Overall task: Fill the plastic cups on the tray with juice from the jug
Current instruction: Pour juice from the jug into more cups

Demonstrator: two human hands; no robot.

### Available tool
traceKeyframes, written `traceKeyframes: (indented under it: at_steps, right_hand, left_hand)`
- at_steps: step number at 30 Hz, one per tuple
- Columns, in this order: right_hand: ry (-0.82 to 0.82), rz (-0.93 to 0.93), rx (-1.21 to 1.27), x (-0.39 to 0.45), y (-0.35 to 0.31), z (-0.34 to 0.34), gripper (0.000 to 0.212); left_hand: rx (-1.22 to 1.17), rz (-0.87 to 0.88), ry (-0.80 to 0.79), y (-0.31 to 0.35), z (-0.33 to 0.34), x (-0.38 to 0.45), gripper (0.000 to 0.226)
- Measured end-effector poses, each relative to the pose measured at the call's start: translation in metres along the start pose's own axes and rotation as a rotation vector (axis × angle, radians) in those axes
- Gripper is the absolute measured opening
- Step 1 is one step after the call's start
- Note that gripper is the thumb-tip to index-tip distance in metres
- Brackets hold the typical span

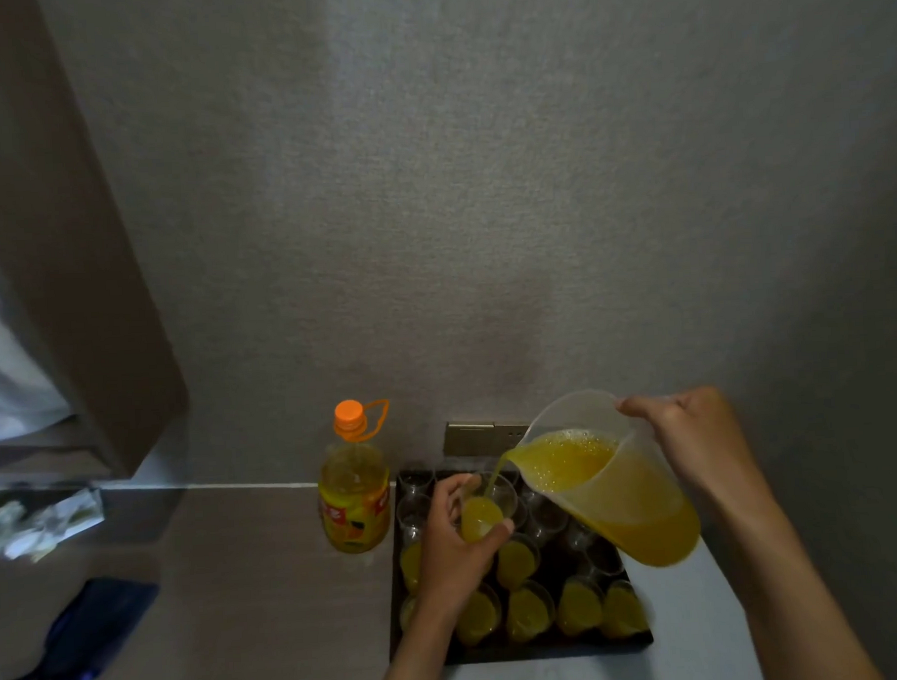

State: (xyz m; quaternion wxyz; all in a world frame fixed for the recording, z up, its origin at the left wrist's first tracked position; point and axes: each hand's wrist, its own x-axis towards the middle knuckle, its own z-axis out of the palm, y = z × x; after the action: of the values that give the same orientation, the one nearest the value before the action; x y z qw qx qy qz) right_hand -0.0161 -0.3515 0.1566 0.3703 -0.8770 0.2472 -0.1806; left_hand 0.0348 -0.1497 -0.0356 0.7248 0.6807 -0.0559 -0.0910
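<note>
The plastic cup (487, 510) being filled is held above the middle of the tray (522, 652), about half full of orange juice. It appears thin-walled and light, so it likely deforms under pressure; grip it around the lower wall, gently. The left hand (452, 540) wraps it, with fingers and thumb curled round the body. The jug (604, 479) is tilted at the right, its spout over the cup, and a thin stream (496, 474) runs in. The right hand (690, 439) grips the jug at its rear, presumably the handle. The jug is roughly half full, so it is probably fairly heavy. On the tray, the near cups (528, 614) hold juice; the far cups (414, 482) are empty. A juice bottle (354, 490), capped, stands just left of the tray.
</note>
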Motion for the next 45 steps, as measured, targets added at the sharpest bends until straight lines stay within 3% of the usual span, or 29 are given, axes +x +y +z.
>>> traceKeyframes:
  at_steps: [7, 11, 13, 24, 28, 40, 45]
  right_hand:
    - [-0.012, 0.003, 0.013, -0.001, -0.004, 0.000, 0.053]
    - [-0.018, 0.011, 0.016, 0.002, -0.002, 0.000, 0.078]
    - [-0.019, 0.006, 0.012, 0.002, -0.001, 0.000, 0.080]
    - [0.028, 0.000, 0.033, -0.002, 0.001, 0.000, 0.068]
    - [0.031, 0.007, 0.029, -0.004, 0.001, -0.001, 0.047]
    - [0.034, 0.001, 0.037, -0.001, 0.011, -0.002, 0.057]
    - [0.029, 0.002, 0.022, -0.003, 0.008, -0.003, 0.047]
  left_hand:
    - [0.004, -0.002, 0.000, 0.001, 0.000, 0.002, 0.063]
    - [0.007, 0.000, 0.001, 0.000, 0.000, 0.003, 0.063]
    - [0.010, 0.000, -0.005, 0.000, 0.001, 0.003, 0.063]
    - [-0.015, 0.014, -0.009, -0.001, 0.004, 0.003, 0.064]
    - [-0.005, 0.013, -0.014, -0.003, 0.005, 0.003, 0.065]
    - [-0.003, 0.013, -0.013, -0.004, 0.006, -0.001, 0.065]
    - [-0.003, 0.019, -0.022, -0.004, 0.006, 0.000, 0.065]
